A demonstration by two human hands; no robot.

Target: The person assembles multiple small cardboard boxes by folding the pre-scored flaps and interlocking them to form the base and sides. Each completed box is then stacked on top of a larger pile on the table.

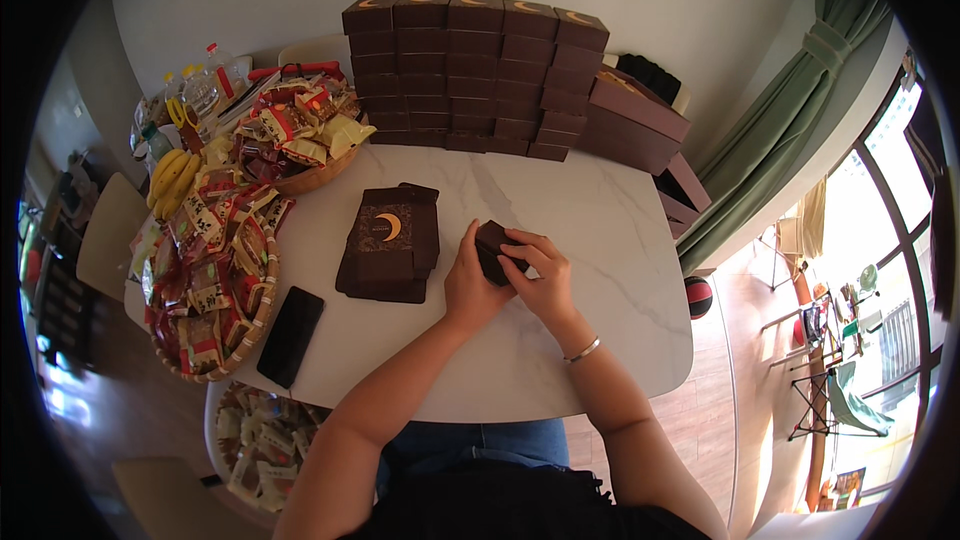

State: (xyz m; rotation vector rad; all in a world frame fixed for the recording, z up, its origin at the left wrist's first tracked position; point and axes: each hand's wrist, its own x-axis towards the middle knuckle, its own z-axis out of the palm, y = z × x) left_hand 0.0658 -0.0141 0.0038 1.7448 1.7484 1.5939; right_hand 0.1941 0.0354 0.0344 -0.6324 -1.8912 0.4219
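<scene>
Between both hands, above the white marbled table, is a small dark brown cardboard box. My left hand holds it from the left and below, with the thumb or a finger along its side. My right hand has its fingers on the box's right side; a metal bangle circles that wrist. Left of the hands lies a pile of flat, unfolded dark brown cartons, the top one printed with a golden crescent moon. Which flaps of the held box are folded cannot be told.
Stacked dark brown boxes stand along the table's back. At left are wicker baskets of wrapped snacks, bananas and plastic bottles. A black smartphone lies near the front edge. Larger boxes sit at the back right.
</scene>
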